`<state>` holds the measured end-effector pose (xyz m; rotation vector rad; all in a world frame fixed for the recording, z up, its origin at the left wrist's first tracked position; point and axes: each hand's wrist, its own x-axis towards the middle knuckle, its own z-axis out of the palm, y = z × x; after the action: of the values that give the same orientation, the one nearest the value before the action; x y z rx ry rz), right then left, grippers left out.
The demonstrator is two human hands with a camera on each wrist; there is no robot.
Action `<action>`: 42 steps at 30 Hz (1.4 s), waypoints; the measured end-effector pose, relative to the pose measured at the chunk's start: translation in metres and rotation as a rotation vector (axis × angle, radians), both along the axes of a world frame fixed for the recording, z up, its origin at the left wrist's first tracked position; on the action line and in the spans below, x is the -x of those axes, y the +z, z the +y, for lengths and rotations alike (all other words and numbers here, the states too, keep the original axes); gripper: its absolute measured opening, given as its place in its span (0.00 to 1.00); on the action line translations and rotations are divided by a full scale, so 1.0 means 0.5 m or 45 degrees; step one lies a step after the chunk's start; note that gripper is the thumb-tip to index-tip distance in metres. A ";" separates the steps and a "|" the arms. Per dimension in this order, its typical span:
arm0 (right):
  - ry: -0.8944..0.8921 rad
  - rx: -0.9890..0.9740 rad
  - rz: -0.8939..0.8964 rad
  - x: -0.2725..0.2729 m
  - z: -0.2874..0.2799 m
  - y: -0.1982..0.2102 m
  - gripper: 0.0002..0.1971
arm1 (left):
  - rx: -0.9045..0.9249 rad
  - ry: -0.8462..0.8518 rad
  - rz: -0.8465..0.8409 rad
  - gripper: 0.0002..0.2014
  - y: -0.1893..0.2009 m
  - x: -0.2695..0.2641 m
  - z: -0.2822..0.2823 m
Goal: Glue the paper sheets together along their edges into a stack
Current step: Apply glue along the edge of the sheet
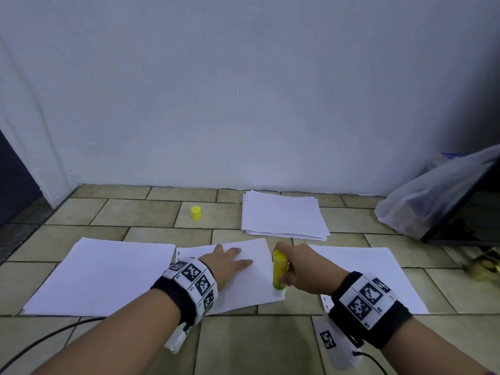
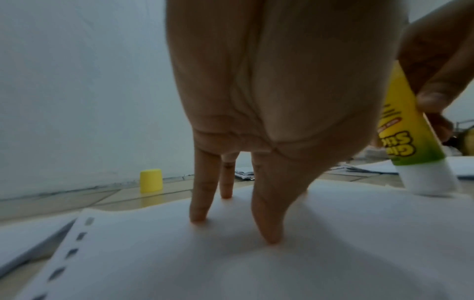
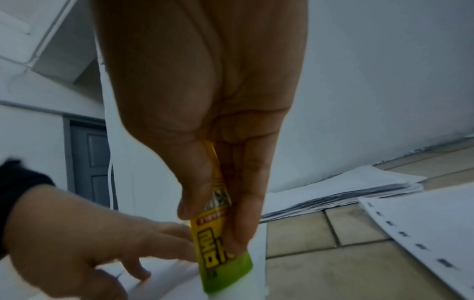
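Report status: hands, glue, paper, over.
Left hand flat on middle sheet. Right hand grips glue stick, tip down on sheet's right edge. Cap clear.

Tiled floor point(image 1: 254, 345) bears paper sheets point(image 1: 102, 274), cap point(image 1: 196, 213) (perhaps upright).

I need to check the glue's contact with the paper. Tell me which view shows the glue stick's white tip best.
The left wrist view: the glue stick shows its white tip pressed on the sheet near its edge. The head view has the right hand gripping the stick, its tip small. The right wrist view cuts the tip off at the frame's bottom.
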<state>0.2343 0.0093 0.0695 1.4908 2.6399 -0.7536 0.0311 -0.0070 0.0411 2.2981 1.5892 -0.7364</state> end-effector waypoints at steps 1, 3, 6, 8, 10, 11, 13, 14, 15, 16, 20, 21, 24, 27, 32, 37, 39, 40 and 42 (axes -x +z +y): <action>0.005 0.018 0.019 -0.004 0.001 0.002 0.14 | 0.003 -0.008 0.015 0.41 0.002 0.003 -0.001; -0.053 0.037 0.154 -0.012 0.007 0.009 0.12 | 0.004 -0.013 0.033 0.40 0.004 0.008 0.001; -0.260 0.010 0.459 -0.022 0.020 0.022 0.10 | 0.008 0.041 0.037 0.42 0.001 0.016 0.003; -0.379 -0.031 0.600 -0.026 0.032 0.028 0.09 | -0.019 0.084 0.012 0.44 -0.003 0.019 0.000; -0.439 -0.076 0.649 -0.029 0.045 0.033 0.08 | -0.077 0.052 -0.017 0.44 -0.010 0.020 -0.004; -0.452 -0.092 0.656 -0.028 0.051 0.034 0.08 | -0.090 0.025 -0.052 0.42 -0.014 0.021 -0.005; -0.463 -0.104 0.675 -0.024 0.061 0.033 0.08 | -0.063 0.006 -0.156 0.36 -0.016 0.022 -0.006; -0.469 -0.106 0.687 -0.022 0.064 0.030 0.08 | -0.049 0.004 -0.185 0.34 -0.015 0.023 -0.007; -0.478 -0.104 0.700 -0.018 0.068 0.027 0.08 | -0.053 0.003 -0.190 0.34 -0.013 0.024 -0.007; -0.487 -0.102 0.710 -0.013 0.070 0.024 0.09 | -0.064 0.010 -0.174 0.34 -0.010 0.026 -0.007; -0.505 -0.103 0.702 0.011 0.083 0.005 0.09 | -0.131 0.089 -0.132 0.36 -0.001 0.031 -0.011; -0.516 -0.104 0.699 0.018 0.087 -0.001 0.10 | -0.159 0.106 -0.133 0.36 -0.001 0.031 -0.013; -0.531 -0.096 0.691 0.045 0.097 -0.016 0.11 | -0.216 0.212 -0.166 0.36 -0.011 0.026 -0.013; -0.531 -0.052 0.733 0.079 0.096 -0.023 0.09 | -0.201 0.331 -0.205 0.35 -0.019 0.023 -0.011; -0.489 -0.044 0.717 0.136 0.104 -0.039 0.09 | -0.160 0.336 -0.257 0.39 -0.024 0.033 -0.010; -0.397 -0.054 0.580 0.179 0.121 -0.048 0.14 | -0.126 0.327 -0.219 0.41 -0.018 0.030 -0.009; -0.350 -0.062 0.496 0.182 0.126 -0.046 0.14 | -0.126 0.321 -0.214 0.41 -0.017 0.031 -0.010; -0.308 -0.072 0.444 0.180 0.127 -0.043 0.14 | -0.130 0.322 -0.216 0.41 -0.018 0.033 -0.010; -0.211 -0.090 0.320 0.171 0.125 -0.036 0.14 | -0.140 0.320 -0.232 0.40 -0.020 0.035 -0.011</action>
<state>0.1487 0.0717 0.0517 1.7590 2.7706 -0.9264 0.0135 -0.0127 0.0312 2.1112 1.8251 -0.3777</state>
